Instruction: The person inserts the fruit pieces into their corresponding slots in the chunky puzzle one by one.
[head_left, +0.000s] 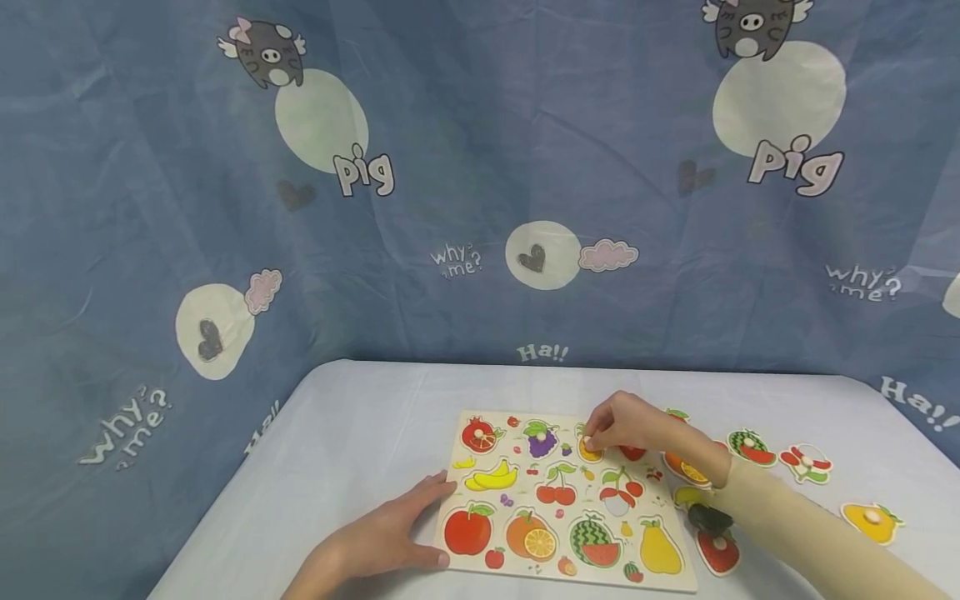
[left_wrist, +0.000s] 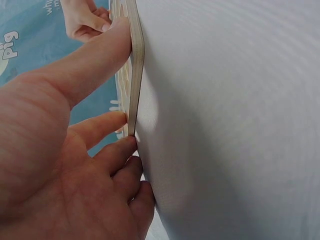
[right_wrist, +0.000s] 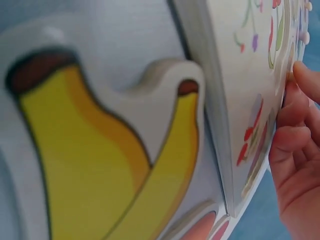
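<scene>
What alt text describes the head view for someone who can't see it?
A person's right hand pinches what looks like a pineapple piece in the top row of a fruit board, while the left hand touches the board's left edge. Loose fruit pieces lie to the right on a white table before a blue backdrop.

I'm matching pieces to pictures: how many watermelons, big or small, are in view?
3: a loose watermelon piece right of the board, a large watermelon picture near its bottom edge, and a small watermelon picture lower right of that. The right arm may hide more.
</scene>
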